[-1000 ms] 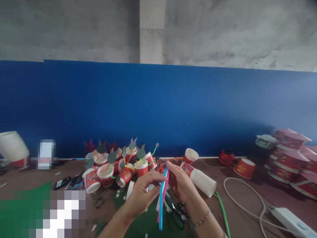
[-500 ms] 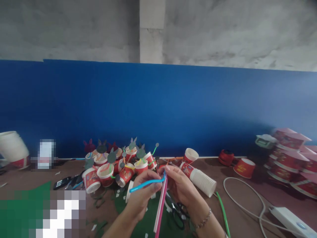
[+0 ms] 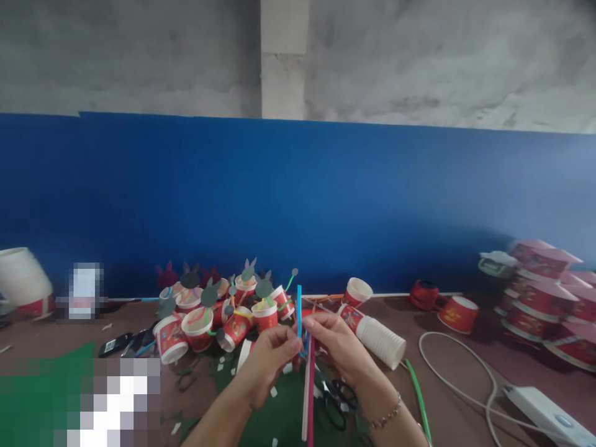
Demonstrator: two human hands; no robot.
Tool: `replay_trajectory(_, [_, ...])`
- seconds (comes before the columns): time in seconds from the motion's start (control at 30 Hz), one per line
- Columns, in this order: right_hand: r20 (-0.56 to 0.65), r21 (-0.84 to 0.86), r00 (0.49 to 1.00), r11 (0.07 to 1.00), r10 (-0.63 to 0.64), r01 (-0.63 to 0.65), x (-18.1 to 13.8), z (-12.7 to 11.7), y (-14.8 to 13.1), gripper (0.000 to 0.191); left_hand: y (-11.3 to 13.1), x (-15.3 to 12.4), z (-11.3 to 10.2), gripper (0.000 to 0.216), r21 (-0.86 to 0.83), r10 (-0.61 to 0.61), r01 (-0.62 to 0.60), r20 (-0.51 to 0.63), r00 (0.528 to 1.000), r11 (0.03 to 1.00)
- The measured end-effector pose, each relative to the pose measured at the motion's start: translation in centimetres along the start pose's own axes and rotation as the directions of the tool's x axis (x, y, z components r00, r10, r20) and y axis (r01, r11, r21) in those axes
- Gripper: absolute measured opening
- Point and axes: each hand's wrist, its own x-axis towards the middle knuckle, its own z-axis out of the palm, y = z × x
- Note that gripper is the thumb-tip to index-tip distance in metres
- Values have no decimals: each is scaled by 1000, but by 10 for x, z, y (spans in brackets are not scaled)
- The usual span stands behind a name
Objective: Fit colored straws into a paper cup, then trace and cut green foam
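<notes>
My left hand is closed, thumb and fingertips pinched at the lower part of a blue straw that stands upright. Close beside it, my right hand pinches pink and white straws, which hang down below the fingers. The spot where the blue straw meets the pink ones is partly hidden by my fingertips. Under my hands lie black-handled scissors on a green sheet with small white scraps. Just beyond are red paper cups with straws and grey animal-head cutouts.
A stack of paper cups lies on its side to the right, near a green straw. A white cable leads to a power strip. Piled red containers stand far right. A blue panel backs the table.
The blue straw has swung from pointing left, nearly level, to upright. The pink straws hang more vertically. My left hand has shifted its grip toward the blue straw's lower part.
</notes>
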Motion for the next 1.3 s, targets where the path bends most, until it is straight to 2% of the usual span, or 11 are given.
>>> replay_trajectory(0.1, [-24, -102, 999, 995, -23, 20, 0, 0, -2, 34, -1, 2, -3, 38, 40, -33, 31, 34, 999, 999])
replay_trajectory(0.23, [-39, -202, 997, 978, -70, 61, 0, -1, -2, 33, -4, 3, -7, 35, -3, -86, 86, 50, 995, 996])
replay_trajectory(0.37, [-16, -218, 997, 974, -72, 67, 1, -1, -1, 33, -6, 3, -7, 32, -14, -144, 144, 43, 989, 989])
replay_trajectory(0.6, [-70, -249, 994, 966, -84, 64, 4, 3, 2, 33, -8, 5, -10, 36, 90, -192, 190, 17, 981, 978])
replay_trajectory(0.77, [-73, -174, 996, 984, -56, 43, 8, 4, 10, 36, -7, 4, -5, 37, 138, -146, 151, -46, 988, 979])
replay_trajectory(0.97, [-61, -228, 987, 965, -148, 131, 11, 7, 15, 37, -5, 6, -4, 36, 233, -68, 88, -90, 994, 968])
replay_trajectory(1.07, [-62, -311, 985, 941, -159, 132, 10, 2, 15, 35, -2, 10, -12, 36, 243, 22, 30, -208, 978, 969])
replay_trajectory(1.13, [-49, -403, 992, 911, -113, 84, 9, -5, 16, 31, 2, 12, -18, 34, 227, 76, -7, -298, 951, 974])
replay_trajectory(1.27, [22, -575, 1000, 818, 8, 6, 7, -17, 17, 6, 9, 14, -26, 33, 240, 112, -28, -345, 932, 970])
replay_trajectory(1.3, [18, -595, 1000, 804, 9, 3, 7, -20, 16, 8, 10, 14, -27, 32, 255, 120, -30, -345, 931, 967])
